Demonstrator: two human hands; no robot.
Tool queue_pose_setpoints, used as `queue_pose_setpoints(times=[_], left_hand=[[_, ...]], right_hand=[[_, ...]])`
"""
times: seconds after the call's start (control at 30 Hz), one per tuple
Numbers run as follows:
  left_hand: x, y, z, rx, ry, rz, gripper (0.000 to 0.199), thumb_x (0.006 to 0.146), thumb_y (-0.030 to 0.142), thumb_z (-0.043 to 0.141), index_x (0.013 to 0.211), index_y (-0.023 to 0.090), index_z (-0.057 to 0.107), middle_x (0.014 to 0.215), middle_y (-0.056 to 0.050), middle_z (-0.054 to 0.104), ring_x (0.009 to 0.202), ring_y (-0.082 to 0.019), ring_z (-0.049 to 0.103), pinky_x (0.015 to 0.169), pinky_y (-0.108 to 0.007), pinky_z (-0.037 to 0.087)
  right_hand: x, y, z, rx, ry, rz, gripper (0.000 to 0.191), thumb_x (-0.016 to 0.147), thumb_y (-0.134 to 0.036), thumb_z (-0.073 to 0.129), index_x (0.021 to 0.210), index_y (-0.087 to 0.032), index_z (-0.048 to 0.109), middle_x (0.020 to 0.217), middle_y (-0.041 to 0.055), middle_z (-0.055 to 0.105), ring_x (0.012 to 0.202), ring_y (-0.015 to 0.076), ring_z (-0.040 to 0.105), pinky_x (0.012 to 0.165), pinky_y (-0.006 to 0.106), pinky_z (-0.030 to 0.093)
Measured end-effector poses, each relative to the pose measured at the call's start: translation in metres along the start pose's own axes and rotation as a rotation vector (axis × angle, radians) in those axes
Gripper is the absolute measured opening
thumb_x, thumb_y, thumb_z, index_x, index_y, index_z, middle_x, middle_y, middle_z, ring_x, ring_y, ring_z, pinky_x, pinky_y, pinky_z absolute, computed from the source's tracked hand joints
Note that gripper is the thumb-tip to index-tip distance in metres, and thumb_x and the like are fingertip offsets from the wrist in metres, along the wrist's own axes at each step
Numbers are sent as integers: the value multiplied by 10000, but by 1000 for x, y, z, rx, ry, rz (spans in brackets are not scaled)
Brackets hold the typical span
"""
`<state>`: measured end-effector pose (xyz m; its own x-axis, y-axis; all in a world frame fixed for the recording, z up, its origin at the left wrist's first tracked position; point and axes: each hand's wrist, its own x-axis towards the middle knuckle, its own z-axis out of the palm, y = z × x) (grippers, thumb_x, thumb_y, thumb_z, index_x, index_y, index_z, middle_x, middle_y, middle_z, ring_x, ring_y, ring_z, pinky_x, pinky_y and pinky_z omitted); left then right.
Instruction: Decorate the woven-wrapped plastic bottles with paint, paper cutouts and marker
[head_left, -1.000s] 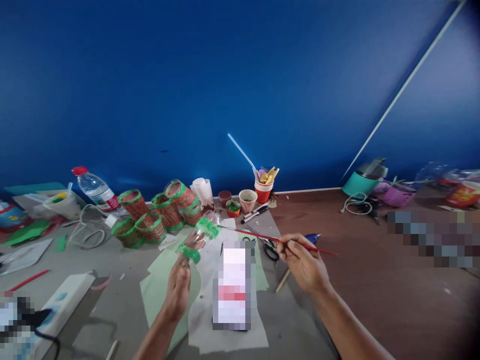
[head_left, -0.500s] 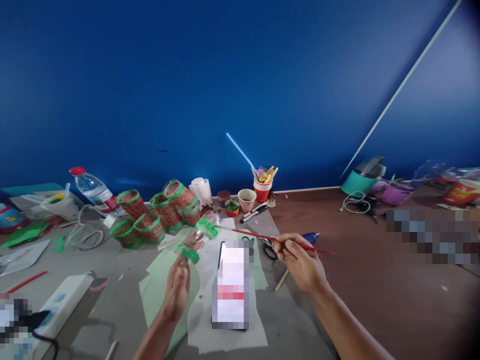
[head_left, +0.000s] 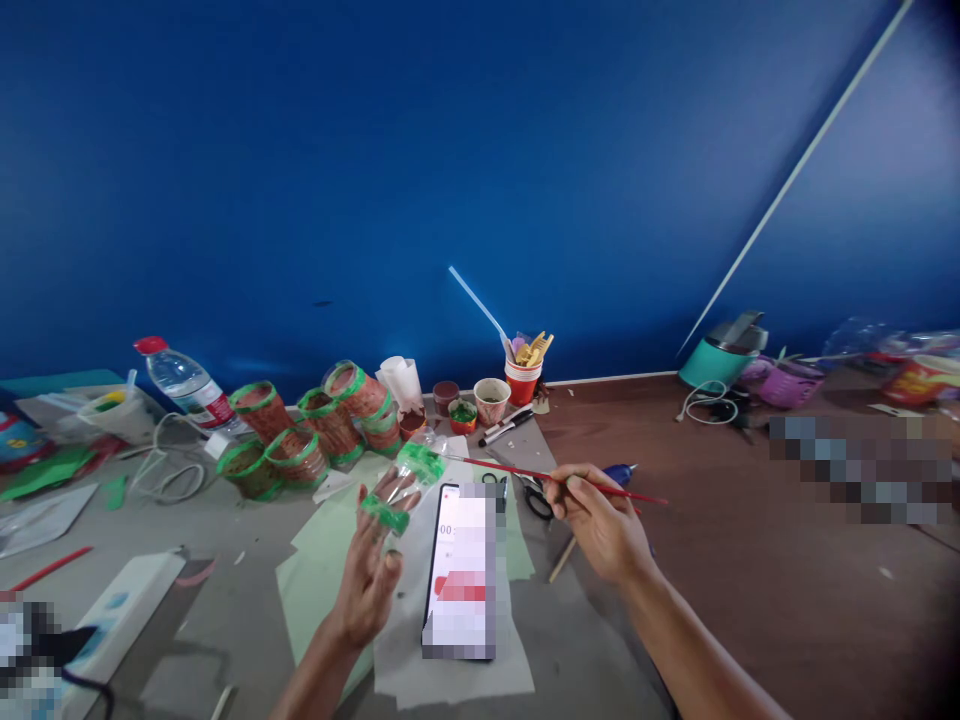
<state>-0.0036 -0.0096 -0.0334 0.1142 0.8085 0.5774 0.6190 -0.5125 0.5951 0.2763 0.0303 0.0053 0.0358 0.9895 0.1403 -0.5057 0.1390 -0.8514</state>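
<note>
My left hand (head_left: 369, 575) supports a clear plastic cylinder (head_left: 401, 488), probably cut from a bottle, with green paint around both ends. The fingers show through the plastic behind it, and the thumb stands off below the near end. Pinched in my right hand (head_left: 600, 525) is a thin red paintbrush (head_left: 517, 470). Its tip points left and meets the green band at the cylinder's far end, or lies very close to it. Below the brush, a phone (head_left: 457, 570) with a partly blurred screen lies on white paper (head_left: 397, 660).
Several brown-painted cylinders with green rims (head_left: 259, 412) stand at the back left, near a water bottle (head_left: 184, 385). A cup of green paint (head_left: 463, 415), a white cup (head_left: 492, 400) and a black marker (head_left: 506, 428) are behind the work. Scissors (head_left: 536, 500) lie beside my right hand.
My left hand has opened out: its fingers now spread behind the cylinder and the thumb has come away. The cylinder has shifted slightly. The brush stays at the far green band.
</note>
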Motion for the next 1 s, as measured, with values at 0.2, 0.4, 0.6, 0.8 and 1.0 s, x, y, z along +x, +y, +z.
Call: queue_pose_setpoints(times=[0.2,0.4,0.6,0.8,1.0], left_hand=[[4,9,-2,167,-94,170,575,927,570,289,1400,271,421,1415,-111,497,1408,-326,294,1155,-610,-5],[6,12,-2,328,-111,294,600,924,526,347,1464,266,309,1415,-118,501,1400,-331,309,1135,-637,-25],[6,12,-2,470,-152,351,726,868,526,479,1490,230,247,1436,-147,477,1410,-363,270,1110,-657,-62],[6,14,-2,560,-218,391,775,843,476,554,1492,205,226,1433,-162,477,1400,-357,296,1104,-643,-91],[7,17,-1,587,-226,411,765,854,470,550,1489,190,227,1391,-156,528,1378,-346,346,1108,-624,-99]], right_hand=[[0,1,0,-12,-7,0,154,714,-333,736,746,-182,734,617,52,666,562,152,556,473,254,416],[0,0,0,-15,-16,0,151,722,-330,730,753,-182,739,618,50,667,552,142,548,483,252,417],[0,0,1,-15,-6,0,154,711,-329,737,751,-180,744,618,50,669,555,139,549,483,244,412],[-1,0,2,-8,-24,1,134,724,-314,732,756,-184,747,623,52,672,563,144,551,487,249,412],[-1,3,2,23,-36,-27,139,729,-321,739,779,-192,748,637,52,677,597,147,574,489,236,423]])
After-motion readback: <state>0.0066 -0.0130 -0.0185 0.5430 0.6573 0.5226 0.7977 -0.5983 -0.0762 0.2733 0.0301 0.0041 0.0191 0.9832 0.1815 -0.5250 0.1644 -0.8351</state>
